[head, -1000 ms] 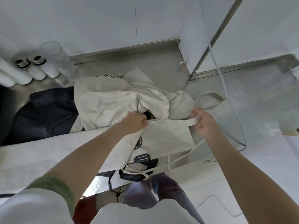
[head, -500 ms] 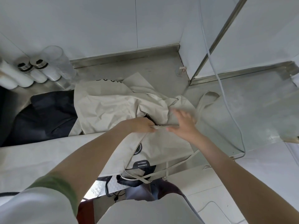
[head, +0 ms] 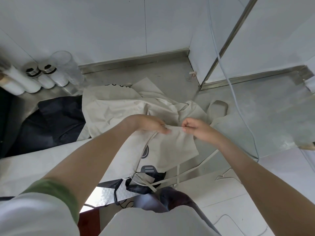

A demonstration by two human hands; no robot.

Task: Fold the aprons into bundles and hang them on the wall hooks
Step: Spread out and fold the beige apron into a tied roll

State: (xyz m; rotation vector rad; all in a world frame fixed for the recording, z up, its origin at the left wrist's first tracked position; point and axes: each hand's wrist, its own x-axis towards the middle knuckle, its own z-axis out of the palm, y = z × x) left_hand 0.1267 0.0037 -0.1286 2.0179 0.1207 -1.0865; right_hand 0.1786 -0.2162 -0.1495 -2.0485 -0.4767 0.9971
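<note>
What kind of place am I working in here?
Probably a commercial kitchen or café back room: a stainless steel counter, a row of white metal-capped bottles against the wall, and printed cream aprons piled on it.

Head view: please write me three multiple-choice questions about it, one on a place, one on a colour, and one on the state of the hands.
1. Where on the counter does the dark cloth lie?
A) left of the apron
B) right of it
C) folded on top of it

2. What colour is the apron that is held?
A) red
B) cream
C) green

3. What do the left hand and the right hand do?
A) both lie flat and open on the apron
B) only the left touches it
C) both pinch it

Answers:
1 A, the dark cloth lies at the apron's left side.
2 B, its fabric is pale cream.
3 C, each hand has curled fingers closed on the fabric.
</note>
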